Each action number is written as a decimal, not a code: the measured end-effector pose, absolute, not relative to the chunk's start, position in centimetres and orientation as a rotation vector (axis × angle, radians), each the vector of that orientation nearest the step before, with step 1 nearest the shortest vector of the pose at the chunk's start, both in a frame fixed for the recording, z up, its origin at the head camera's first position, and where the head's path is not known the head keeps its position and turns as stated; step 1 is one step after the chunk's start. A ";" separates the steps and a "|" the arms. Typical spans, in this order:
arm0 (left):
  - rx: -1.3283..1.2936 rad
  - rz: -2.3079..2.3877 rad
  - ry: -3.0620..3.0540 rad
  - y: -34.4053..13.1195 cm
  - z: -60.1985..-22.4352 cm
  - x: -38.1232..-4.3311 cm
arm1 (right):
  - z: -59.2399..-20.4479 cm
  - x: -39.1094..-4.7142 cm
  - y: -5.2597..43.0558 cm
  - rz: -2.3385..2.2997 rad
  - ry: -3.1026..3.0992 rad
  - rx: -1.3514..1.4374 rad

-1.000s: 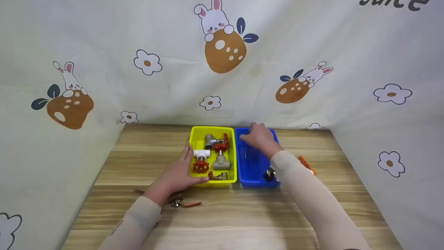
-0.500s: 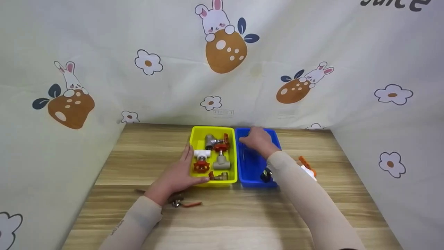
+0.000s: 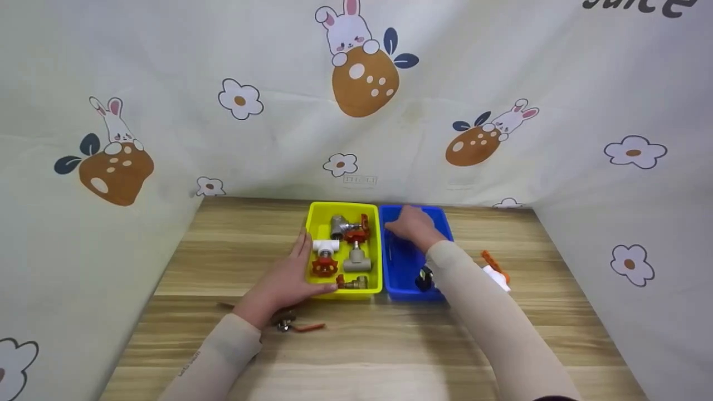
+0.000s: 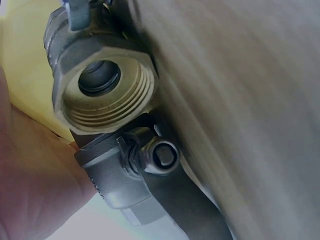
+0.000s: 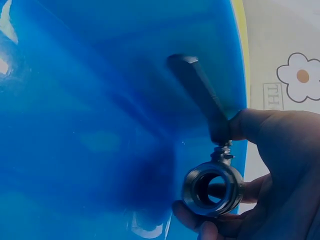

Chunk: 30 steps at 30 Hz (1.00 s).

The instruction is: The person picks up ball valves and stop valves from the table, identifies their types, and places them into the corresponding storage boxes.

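My right hand (image 3: 415, 225) is inside the far end of the blue bin (image 3: 404, 264). It grips a metal ball valve (image 5: 230, 186) with a dark lever; in the right wrist view, the thumb is at the lever and other fingers are around the round body. My left hand (image 3: 283, 283) rests along the near left side of the yellow bin (image 3: 308, 220), fingers extended and thumb over the front rim. Below that wrist, ball valves lie on the table, one with a red lever (image 3: 309, 328). The left wrist view shows a threaded valve end (image 4: 107, 107) beside a valve with a dark lever (image 4: 185, 202).
Several red-handled valves lie in the yellow bin, among them a white one (image 3: 325, 266) and a grey one (image 3: 356, 263). A black-handled part (image 3: 424, 278) sits in the blue bin's near right corner. Right of the bins lies a white valve with an orange handle (image 3: 494, 266).
My right hand has come down and slightly nearer within the blue bin, still holding the ball valve. My left hand stays at the yellow bin.
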<state>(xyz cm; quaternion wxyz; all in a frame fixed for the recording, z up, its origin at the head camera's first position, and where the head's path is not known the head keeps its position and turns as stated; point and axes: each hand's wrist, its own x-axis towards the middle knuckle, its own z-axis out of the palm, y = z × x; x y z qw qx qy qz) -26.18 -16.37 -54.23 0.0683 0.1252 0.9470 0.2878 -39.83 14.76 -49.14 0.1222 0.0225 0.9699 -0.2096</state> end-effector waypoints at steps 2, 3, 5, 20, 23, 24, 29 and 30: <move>0.382 0.866 2.851 -16.4 -54.2 -26.2 | -49.3 -39.9 14.8 -0.622 2.814 0.068; 0.383 0.865 2.849 -16.4 -54.2 -26.2 | -49.3 -39.9 14.8 -0.620 2.811 0.065; 0.380 0.868 2.847 -16.4 -54.1 -26.2 | -49.4 -39.9 14.9 -0.625 2.800 0.060; 0.361 0.888 2.837 -16.4 -54.2 -26.2 | -49.6 -39.9 15.0 -0.666 2.782 0.013; 0.376 0.886 2.843 -16.4 -54.3 -26.2 | -49.7 -39.9 15.0 -0.667 2.789 0.011; 0.381 0.886 2.844 -16.4 -54.3 -26.2 | -49.8 -39.9 15.1 -0.666 2.790 0.012; 0.378 0.872 2.848 -16.4 -54.5 -26.3 | -50.0 -40.0 15.2 -0.695 2.789 0.021; 0.376 0.868 2.849 -16.4 -54.5 -26.3 | -50.1 -40.0 15.2 -0.697 2.797 0.015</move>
